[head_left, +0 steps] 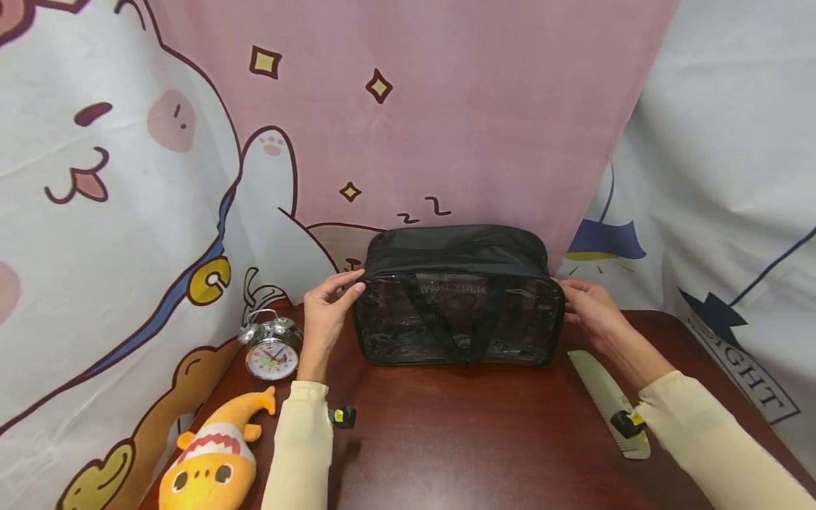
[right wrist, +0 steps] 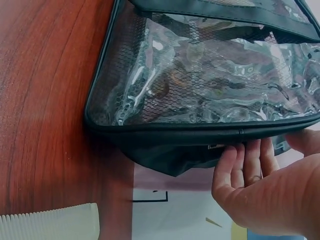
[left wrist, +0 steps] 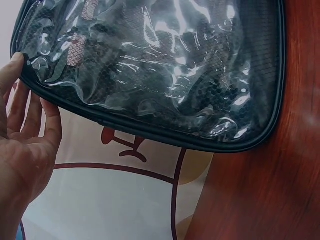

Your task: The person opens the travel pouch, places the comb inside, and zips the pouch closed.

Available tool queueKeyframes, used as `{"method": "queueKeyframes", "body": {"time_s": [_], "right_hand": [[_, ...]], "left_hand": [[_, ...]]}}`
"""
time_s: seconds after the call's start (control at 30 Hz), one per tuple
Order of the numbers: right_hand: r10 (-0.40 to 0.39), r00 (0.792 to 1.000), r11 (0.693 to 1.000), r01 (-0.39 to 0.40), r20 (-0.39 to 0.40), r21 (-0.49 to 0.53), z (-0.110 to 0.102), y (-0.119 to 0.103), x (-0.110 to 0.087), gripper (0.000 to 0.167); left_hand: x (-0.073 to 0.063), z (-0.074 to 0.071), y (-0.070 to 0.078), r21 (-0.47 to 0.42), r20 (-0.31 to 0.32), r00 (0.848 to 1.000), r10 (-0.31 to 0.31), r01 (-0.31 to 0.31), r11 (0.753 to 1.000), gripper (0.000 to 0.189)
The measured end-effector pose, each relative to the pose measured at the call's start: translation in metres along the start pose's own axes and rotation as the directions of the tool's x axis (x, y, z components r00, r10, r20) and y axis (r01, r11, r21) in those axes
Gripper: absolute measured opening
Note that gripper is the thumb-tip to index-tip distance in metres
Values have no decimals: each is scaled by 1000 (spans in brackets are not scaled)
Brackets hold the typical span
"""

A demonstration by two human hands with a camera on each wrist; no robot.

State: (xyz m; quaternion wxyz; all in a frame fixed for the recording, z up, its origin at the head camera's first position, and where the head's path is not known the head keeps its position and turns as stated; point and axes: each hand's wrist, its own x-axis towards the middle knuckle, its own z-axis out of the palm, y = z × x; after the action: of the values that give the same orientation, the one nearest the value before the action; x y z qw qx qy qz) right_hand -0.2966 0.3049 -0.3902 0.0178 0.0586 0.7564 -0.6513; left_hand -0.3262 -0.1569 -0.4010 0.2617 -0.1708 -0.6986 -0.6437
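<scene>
A black toiletry bag (head_left: 459, 304) with a clear plastic front and dark strap handles stands upright on the table. My left hand (head_left: 328, 312) pinches its upper left corner; in the left wrist view the thumb (left wrist: 14, 65) lies on the piped rim and the fingers go behind it. On the opposite side, my right hand (head_left: 593, 312) holds the upper right edge. The right wrist view shows those fingers (right wrist: 252, 160) against the bag's dark side and the thumb near the rim. Mesh shows through the clear panel (right wrist: 215, 80).
A silver twin-bell alarm clock (head_left: 272, 350) stands left of the bag. Nearer on that side lies an orange plush shark (head_left: 213, 453). A pale comb (head_left: 608, 400) lies at the right, partly under my right forearm. Printed cloth (head_left: 484, 127) hangs behind the reddish-brown table (head_left: 459, 432).
</scene>
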Motion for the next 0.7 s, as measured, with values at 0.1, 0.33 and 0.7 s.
{"method": "queueKeyframes", "body": {"time_s": [0.1,0.33,0.7], "right_hand": [[23,999,1000,-23,23,-6,-2,-1,1,25],[51,995,999,-51,83,-6,-5,0,4,15],[185,971,967,-152,152,-205,-12,9,7,39]], "left_hand": [[1,0,-1,-8,1,1000,1,-1,1000,24],[1,-1,-2,-6,5,1000,-5,5,1000,24],[2,-1,-5,-16,7,1000,-6,6,1000,24]]}}
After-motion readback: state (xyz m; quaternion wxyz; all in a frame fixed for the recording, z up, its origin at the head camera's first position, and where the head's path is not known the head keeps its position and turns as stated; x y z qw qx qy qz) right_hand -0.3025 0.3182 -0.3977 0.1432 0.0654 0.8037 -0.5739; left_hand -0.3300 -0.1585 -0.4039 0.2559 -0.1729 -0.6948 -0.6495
